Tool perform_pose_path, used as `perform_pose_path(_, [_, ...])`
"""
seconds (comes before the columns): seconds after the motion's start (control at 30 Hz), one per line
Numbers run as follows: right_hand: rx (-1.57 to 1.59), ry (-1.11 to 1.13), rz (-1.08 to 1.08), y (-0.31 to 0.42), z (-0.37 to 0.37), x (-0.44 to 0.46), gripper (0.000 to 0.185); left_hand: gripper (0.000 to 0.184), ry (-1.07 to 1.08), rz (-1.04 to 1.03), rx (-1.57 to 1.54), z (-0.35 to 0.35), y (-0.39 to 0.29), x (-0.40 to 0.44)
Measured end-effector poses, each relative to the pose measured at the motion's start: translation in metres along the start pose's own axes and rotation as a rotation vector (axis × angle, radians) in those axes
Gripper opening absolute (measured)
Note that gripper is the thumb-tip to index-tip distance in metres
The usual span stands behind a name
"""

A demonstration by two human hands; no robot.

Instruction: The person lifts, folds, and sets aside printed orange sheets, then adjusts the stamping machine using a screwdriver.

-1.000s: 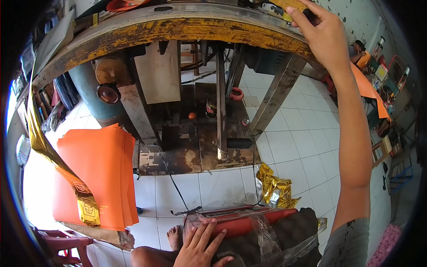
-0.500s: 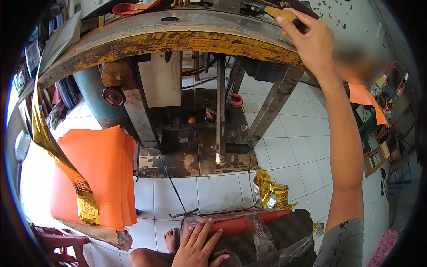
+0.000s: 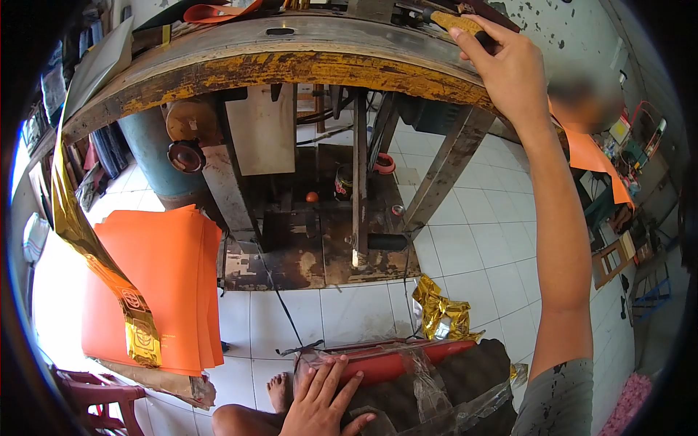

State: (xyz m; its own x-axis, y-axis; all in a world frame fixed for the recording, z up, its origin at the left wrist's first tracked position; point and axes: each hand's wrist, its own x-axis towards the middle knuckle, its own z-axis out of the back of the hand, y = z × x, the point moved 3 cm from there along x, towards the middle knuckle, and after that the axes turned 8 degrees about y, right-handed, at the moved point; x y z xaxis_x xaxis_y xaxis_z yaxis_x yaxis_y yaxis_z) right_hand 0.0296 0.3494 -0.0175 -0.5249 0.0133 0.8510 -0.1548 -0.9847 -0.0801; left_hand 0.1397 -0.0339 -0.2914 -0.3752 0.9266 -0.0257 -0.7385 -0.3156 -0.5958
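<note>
At the upper right, my right hand [image 3: 509,65] is closed around a yellow-and-black handle [image 3: 454,22] at the edge of the worktable [image 3: 305,69]. A metal shaft shows at the handle's left end; what it joins is hard to make out. Low in the middle, my left hand [image 3: 320,396] lies flat with its fingers spread on a padded dark-and-red piece [image 3: 396,367] partly wrapped in clear plastic and tape. To the left, a stack of orange sheets [image 3: 174,269] rests on a support. A gold foil strip [image 3: 91,247] hangs from the table's left end down over it.
Crumpled gold foil [image 3: 443,312] lies on the white tiled floor. Metal legs [image 3: 451,167] and a worn wooden base [image 3: 291,247] are under the table. A maroon plastic stool [image 3: 109,396] is at the lower left. Another person [image 3: 589,105] is at the right, near an orange sheet [image 3: 596,163].
The view has shifted very slightly. Both hands keep their places, the right one on the handle and the left one flat on the padded piece.
</note>
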Motion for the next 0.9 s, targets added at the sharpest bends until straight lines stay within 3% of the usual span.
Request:
perform_pose_path(0.3, [0.016,0.078,-0.090,0.003,0.001,0.000,0.047,0.068,0.015,0.007,0.000,0.001,0.000,0.000])
perform_pose_path(0.5, [-0.007,0.055,-0.026,0.002,0.001,0.000,0.049,0.068,0.000,-0.004,0.000,0.000,0.001,-0.001])
perform_pose_path(0.7, [0.129,0.158,-0.178,0.013,0.006,0.000,0.048,0.068,-0.007,-0.010,0.005,0.000,0.001,-0.001])
perform_pose_path(0.9, [0.002,0.085,-0.090,0.003,0.001,0.000,0.049,0.068,-0.007,-0.014,0.013,-0.001,0.003,-0.001])
